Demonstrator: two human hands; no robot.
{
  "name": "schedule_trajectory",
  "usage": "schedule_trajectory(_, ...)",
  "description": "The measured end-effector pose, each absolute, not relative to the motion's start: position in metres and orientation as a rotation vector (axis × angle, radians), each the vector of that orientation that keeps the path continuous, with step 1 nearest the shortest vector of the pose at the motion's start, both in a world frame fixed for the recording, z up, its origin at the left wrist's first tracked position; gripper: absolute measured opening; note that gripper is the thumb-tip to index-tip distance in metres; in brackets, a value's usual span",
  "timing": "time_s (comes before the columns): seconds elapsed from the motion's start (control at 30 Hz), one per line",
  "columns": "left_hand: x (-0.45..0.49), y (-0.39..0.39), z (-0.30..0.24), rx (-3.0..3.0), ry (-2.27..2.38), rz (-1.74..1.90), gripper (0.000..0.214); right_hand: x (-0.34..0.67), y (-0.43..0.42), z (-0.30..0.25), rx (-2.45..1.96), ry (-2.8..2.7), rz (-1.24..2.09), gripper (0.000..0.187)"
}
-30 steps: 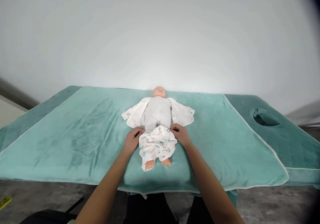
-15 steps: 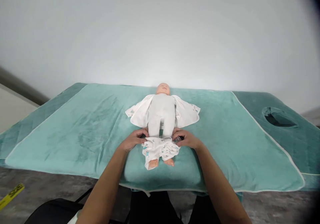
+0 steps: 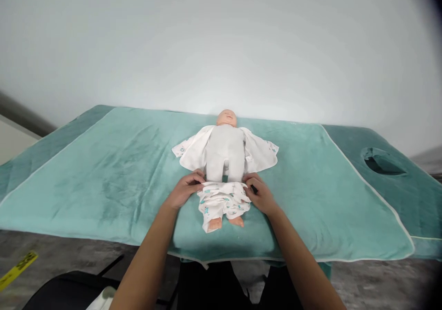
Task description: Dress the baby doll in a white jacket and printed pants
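A baby doll lies on its back, its head toward the wall and its feet toward me. Its arms are in a white printed jacket spread open on both sides, leaving the grey cloth body bare. White pants with a small blue-green print are bunched around the lower legs, and both feet stick out below. My left hand pinches the waistband at the left edge. On the right edge, my right hand grips the same waistband with bent fingers.
A teal towel covers the padded bed under the doll. The bed has a face hole at the right. A plain wall stands behind. Below are a dark chair and a yellow floor strip.
Both hands have drawn the waistband slightly up the doll's legs. The pants are more stretched out and even across the legs. The camera view has shifted a little.
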State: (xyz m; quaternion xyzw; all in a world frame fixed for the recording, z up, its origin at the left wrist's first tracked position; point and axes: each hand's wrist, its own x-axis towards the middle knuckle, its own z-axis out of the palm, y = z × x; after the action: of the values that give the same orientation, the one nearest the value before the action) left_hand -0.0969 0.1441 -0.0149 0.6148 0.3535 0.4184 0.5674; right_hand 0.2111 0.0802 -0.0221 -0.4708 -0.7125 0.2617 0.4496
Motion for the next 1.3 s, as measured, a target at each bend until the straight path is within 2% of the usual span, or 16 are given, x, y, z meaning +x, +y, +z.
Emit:
schedule_trajectory(0.17, -0.082, 0.142, -0.016, 1.350, 1.023, 1.193, 0.028, 0.202, 0.086, -0.010, -1.178, -1.818, 0.480, 0.017)
schedule_trajectory(0.33, -0.056, 0.150, -0.016, 1.355, 1.173, 1.395, 0.022, 0.198, 0.109, 0.004, -1.330, -1.859, 0.381, 0.020)
schedule_trajectory(0.47, -0.042, 0.163, -0.001, 1.444, 1.305, 1.347, 0.016, 0.200, 0.134, 0.010, -1.522, -1.737, 0.328, 0.026)
schedule_trajectory(0.6, -0.041, 0.193, 0.029, 1.593, 1.569, 1.208, 0.012, 0.206, 0.167, 0.016, -1.510, -1.716, 0.385, 0.023)
schedule_trajectory(0.8, -0.054, 0.247, 0.050, 1.817, 1.189, 0.781, 0.011, 0.214, 0.195, 0.009, -1.237, -1.738, 0.447, 0.018)
schedule_trajectory(0.93, -0.059, 0.260, 0.023, 1.796, 1.101, 0.923, 0.022, 0.218, 0.195, -0.003, -1.227, -1.686, 0.607, 0.019)
schedule_trajectory(1.1, -0.042, 0.263, 0.002, 1.896, 1.107, 1.136, 0.016, 0.219, 0.204, -0.004, -1.242, -1.578, 0.671, 0.019)
schedule_trajectory(1.3, -0.022, 0.294, 0.007, 1.901, 1.516, 1.048, 0.010, 0.215, 0.234, 0.004, -1.487, -1.525, 0.646, 0.021)
